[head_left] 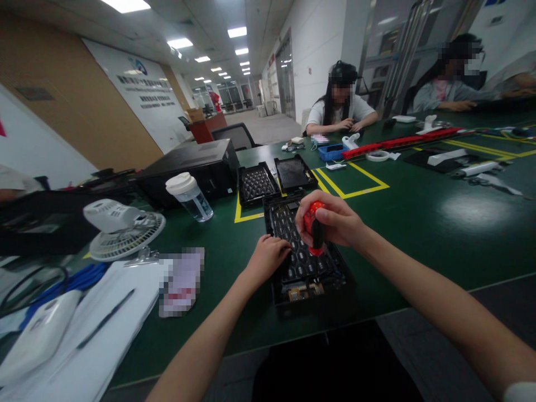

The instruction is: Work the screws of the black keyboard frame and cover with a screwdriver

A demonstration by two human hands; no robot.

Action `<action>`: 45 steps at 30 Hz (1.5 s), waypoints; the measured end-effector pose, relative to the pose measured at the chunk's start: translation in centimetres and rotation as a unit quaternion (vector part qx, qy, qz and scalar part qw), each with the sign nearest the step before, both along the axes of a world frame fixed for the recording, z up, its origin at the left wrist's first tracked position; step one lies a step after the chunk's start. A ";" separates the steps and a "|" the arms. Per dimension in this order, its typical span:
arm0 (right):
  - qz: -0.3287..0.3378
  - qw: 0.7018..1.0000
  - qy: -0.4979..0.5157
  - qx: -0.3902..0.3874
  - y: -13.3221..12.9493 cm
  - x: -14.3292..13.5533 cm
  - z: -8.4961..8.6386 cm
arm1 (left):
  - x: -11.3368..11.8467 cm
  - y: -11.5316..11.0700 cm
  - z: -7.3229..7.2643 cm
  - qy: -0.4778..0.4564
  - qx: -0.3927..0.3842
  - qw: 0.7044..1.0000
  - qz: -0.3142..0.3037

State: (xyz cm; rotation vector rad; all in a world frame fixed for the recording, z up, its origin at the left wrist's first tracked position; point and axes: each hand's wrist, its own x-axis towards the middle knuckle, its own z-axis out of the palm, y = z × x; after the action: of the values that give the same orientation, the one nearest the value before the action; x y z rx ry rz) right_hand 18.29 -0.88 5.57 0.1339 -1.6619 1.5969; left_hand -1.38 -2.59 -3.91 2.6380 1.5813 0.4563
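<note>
A long black casing (pixel 298 258) with rows of oval cells lies on the table in front of me. At its near end brown circuit boards (pixel 302 293) show. My right hand (pixel 330 218) is wrapped round the red and black handle of a screwdriver (pixel 316 228), held upright over the casing. Its thin shaft points down towards the near end; whether the tip touches a screw is too small to tell. My left hand (pixel 270 254) lies at the casing's left edge, fingers curled over the rim, holding it.
Two black trays (pixel 257 183) stand behind the casing. To the left are a water bottle (pixel 195 201), a white fan (pixel 125 229), a clipboard with paper (pixel 121 301) and a black computer case (pixel 196 170). Across the table sit other people (pixel 341 103) beside a blue bin (pixel 330 152).
</note>
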 end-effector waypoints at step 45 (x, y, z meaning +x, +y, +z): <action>-0.382 0.897 -0.141 0.171 -3.3 -0.5 1.2 | 0.0 0.2 -0.6 0.006 0.020 1.000 0.003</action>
State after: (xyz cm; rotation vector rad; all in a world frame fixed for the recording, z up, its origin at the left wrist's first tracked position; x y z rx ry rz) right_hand 17.82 -4.18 6.81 -0.5420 -1.8748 0.7436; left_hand -1.42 -2.38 -4.47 2.6717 1.6001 0.4776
